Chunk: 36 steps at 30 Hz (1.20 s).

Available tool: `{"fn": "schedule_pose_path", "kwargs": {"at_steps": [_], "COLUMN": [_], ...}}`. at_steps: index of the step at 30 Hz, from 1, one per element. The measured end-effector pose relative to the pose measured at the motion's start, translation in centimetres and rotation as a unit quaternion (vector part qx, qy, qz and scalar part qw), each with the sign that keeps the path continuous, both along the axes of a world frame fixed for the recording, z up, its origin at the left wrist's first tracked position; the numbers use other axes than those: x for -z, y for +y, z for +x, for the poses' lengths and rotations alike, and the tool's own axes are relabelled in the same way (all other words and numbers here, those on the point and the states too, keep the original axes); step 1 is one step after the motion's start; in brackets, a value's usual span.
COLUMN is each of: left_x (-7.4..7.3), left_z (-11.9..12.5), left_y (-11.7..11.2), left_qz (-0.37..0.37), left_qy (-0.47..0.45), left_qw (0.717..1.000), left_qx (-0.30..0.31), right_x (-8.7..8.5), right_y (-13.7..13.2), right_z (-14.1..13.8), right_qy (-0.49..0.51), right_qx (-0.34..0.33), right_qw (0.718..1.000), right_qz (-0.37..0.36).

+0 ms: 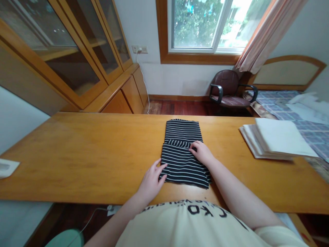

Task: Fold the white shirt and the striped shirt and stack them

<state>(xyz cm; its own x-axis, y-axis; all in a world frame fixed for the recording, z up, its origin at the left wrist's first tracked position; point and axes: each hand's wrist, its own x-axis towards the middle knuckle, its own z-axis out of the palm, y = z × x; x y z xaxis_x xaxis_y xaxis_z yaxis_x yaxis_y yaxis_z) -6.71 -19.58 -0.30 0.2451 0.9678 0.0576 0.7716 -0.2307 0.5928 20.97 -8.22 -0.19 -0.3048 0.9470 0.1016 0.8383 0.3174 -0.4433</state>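
Observation:
A black garment with thin white stripes [183,168] lies folded into a narrow rectangle on the wooden table [84,154]. Its near part overlaps the far part, and a band with slanting stripes runs across the middle. My left hand [152,179] rests at the garment's lower left edge, fingers spread and fingertips touching the cloth. Over the right end of the middle band, my right hand [203,153] has its fingers curled in, thumb and forefinger pinching the cloth near the fold. What type of garment it is cannot be made out.
On the table's right side sits a stack of flat white packets [284,139]. A white object [8,168] lies at the left edge. Beyond the table are a glass-door cabinet [102,73], a brown armchair [227,90] and a bed [282,101]. A pale green stool [66,238] stands below.

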Motion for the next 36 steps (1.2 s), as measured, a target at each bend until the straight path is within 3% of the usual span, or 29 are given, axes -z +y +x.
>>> {"fn": "schedule_pose_path", "kwargs": {"at_steps": [4, 7, 9, 14, 16, 19, 21, 26, 31, 36], "left_x": [-1.3, -1.8, -1.6, 0.0, 0.4, 0.5, 0.5, 0.3, -0.3, -1.2], "left_z": [0.5, 1.4, 2.1, 3.1, 3.1, 2.9, 2.9, 3.0, 2.5, 1.0], "left_y": [0.3, 0.8, 0.9, 0.7, 0.5, 0.4, 0.4, 0.4, 0.2, 0.3], "left_qz": [0.068, 0.081, 0.074, 0.064, 0.063, 0.056, 0.049, 0.037, 0.030, 0.068], "left_qy": [0.064, 0.086, 0.102, 0.143, 0.154, 0.156, 0.154, 0.144, 0.129, 0.111], "left_qw": [0.990, 0.973, 0.966, 0.961, 0.960, 0.961, 0.962, 0.964, 0.963, 0.954], "left_qx": [0.105, 0.199, 0.224, 0.227, 0.227, 0.223, 0.221, 0.222, 0.236, 0.268], "right_x": [0.6, 0.7, 0.6, -1.0, -1.6, -1.3, -0.5, 1.0, 1.2, 1.4], "right_y": [0.5, 0.7, 0.7, -1.5, -3.1, -4.9, -5.2, -4.2, -3.0, -2.4], "right_z": [0.0, 0.1, 0.2, -0.2, -1.0, -2.1, -2.4, -1.7, 0.1, 1.1], "right_qy": [0.000, -0.008, -0.010, -0.030, -0.040, -0.057, -0.078, -0.107, -0.109, -0.089], "right_qx": [0.030, 0.032, 0.025, 0.033, -0.008, -0.107, -0.123, -0.092, -0.006, -0.010], "right_qw": [0.999, 0.999, 1.000, 0.996, 0.995, 0.991, 0.989, 0.990, 0.994, 0.995], "right_qz": [-0.011, -0.007, -0.009, 0.071, 0.089, 0.056, 0.025, -0.007, -0.024, -0.040]}}
